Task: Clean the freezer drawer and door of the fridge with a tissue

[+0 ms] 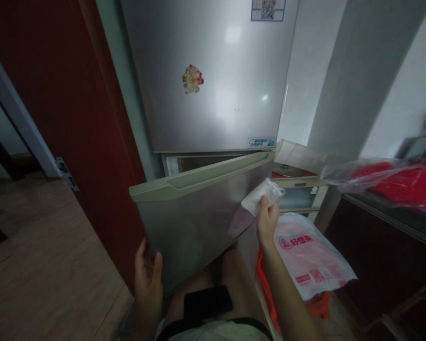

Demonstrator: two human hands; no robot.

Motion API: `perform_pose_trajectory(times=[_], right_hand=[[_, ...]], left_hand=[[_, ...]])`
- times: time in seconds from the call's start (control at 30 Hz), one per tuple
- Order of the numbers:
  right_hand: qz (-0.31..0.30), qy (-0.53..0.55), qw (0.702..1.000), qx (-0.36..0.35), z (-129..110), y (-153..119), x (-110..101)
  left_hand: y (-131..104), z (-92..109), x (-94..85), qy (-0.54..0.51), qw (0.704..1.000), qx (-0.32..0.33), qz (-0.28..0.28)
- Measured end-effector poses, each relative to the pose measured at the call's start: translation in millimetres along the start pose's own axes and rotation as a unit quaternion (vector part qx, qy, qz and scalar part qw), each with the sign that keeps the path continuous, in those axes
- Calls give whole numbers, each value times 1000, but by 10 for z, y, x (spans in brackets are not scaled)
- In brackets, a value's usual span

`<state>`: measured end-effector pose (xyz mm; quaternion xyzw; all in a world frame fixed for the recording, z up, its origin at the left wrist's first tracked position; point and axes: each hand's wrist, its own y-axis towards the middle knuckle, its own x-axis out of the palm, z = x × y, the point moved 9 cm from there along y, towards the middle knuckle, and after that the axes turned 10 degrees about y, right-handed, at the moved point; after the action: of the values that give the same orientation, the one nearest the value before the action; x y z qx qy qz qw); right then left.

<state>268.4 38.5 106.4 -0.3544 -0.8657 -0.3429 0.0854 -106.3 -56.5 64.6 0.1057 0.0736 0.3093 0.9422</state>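
Note:
The lower refrigerator door (195, 227) stands ajar in front of me, with a pale green grip ledge along its top. My left hand (148, 274) is at the door's left edge, its thumb toward the front face and its fingers curled at the edge. My right hand (268, 220) pinches a folded white cloth (261, 196), perhaps a wipe, by the right part of the door front. The cloth's lower part is hidden by glare on the door. Above, the silver upper door (216, 109) is closed and bears a food-picture sticker (192, 79).
A dark phone (208, 303) lies on my lap. To the right, a white plastic bag with red print (312, 255) covers an orange stool (321, 308). Red items in clear plastic (397, 182) rest on a dark cabinet. A brown wooden door (67, 94) stands at left.

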Motion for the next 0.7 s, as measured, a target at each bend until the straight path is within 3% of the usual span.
perform_pose_trajectory(times=[0.17,0.4,0.53,0.7], right_hand=[[-54,-16,997,-49,-16,228,476],[-68,-14,994,-84,-151,182,683],[-89,-5,991,-97,-314,-40,838],[-140,-8,980,-142,-743,-624,1093]], left_hand=[[91,-88,-107,6,999,7,42],[104,-150,-134,-7,999,3,51],[53,-162,-120,-29,998,-1,56],[7,-194,-122,-49,997,13,59]])
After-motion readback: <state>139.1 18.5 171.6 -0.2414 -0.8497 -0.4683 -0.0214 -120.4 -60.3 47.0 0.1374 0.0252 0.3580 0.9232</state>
